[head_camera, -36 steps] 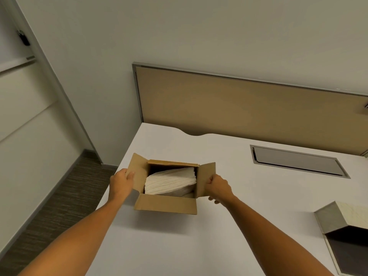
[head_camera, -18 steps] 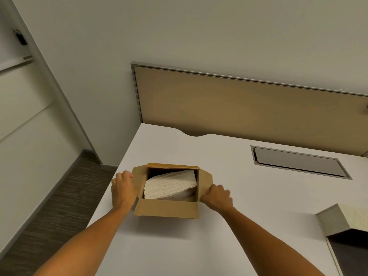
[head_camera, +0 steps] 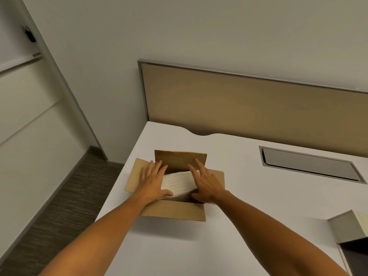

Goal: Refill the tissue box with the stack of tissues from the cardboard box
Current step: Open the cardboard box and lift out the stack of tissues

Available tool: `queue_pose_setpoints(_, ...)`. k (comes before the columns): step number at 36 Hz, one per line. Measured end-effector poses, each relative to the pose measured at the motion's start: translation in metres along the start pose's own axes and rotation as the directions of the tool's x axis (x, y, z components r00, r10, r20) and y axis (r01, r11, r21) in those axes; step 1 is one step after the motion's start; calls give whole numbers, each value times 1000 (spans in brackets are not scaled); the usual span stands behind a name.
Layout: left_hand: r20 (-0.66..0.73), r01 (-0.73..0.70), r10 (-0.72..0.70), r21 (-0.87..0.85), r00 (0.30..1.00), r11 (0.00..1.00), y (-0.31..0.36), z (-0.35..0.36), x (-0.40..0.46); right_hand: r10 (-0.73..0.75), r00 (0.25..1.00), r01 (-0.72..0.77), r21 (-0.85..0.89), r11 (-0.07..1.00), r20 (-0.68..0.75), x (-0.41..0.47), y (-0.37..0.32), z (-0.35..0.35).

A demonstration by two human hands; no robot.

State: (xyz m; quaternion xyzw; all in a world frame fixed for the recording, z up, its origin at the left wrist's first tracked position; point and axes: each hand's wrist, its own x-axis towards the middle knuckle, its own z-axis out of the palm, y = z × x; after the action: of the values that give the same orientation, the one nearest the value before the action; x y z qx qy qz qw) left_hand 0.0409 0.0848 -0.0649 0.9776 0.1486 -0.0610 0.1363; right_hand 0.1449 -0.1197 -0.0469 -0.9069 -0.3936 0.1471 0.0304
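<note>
Both hands are inside the open cardboard box (head_camera: 175, 213), centre-left of frame. Left hand (head_camera: 152, 181): fingers spread, palm flat on the left end of the stack of tissues (head_camera: 178, 183), thumb along its near edge. Right hand (head_camera: 207, 183): fingers splayed over the right end of the stack, thumb tucked low at the near right corner. The hands bracket the stack with the white tissues showing between them. Whether either one is actually gripping or just resting on top I can't tell; the fingertips blur against the box wall.

The stack sits in the box, tilted, right side higher. All box flaps are folded out: back flap up, side flaps out flat, front flap down toward the camera.

The box sits on a white desk (head_camera: 249, 226), near its left edge. Tissue box (head_camera: 352, 228), grey, partly cut off at the lower right edge of frame, well apart from the cardboard box. Grey cable hatch (head_camera: 310, 166) recessed in the desk at right. Tan partition panel (head_camera: 249, 108) along the back of the desk.
</note>
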Motion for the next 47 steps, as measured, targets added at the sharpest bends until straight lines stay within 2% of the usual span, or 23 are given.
queue_pose_setpoints(3,53,24,-26,24,998,999,-9,8,4,57,996,-54,-46,997,73,10,3,4)
queue_pose_setpoints(7,102,65,-64,-10,993,998,-21,17,5,48,991,-40,-65,997,124,18,8,7)
queue_pose_setpoints(13,154,68,-70,15,986,998,-23,20,11,50,994,-49,-18,999,102,32,6,4)
queue_pose_setpoints(17,153,-65,40,166,987,984,-23,18,16,46,995,-38,-83,996,85,38,4,6)
queue_pose_setpoints(22,173,-257,206,373,963,892,-18,15,21,-23,999,30,-181,983,41,40,2,12)
queue_pose_setpoints(26,197,-273,210,392,958,879,-10,12,21,-157,987,151,-165,975,-22,37,4,20)
queue_pose_setpoints(31,226,-264,187,387,956,883,-6,8,20,-244,970,243,-229,943,24,36,7,23)
queue_pose_setpoints(40,222,-281,216,327,951,902,-8,11,20,-178,980,197,-339,920,87,37,14,25)
queue_pose_setpoints(47,271,-295,204,360,941,885,-17,8,22,-90,991,122,-436,892,94,41,15,24)
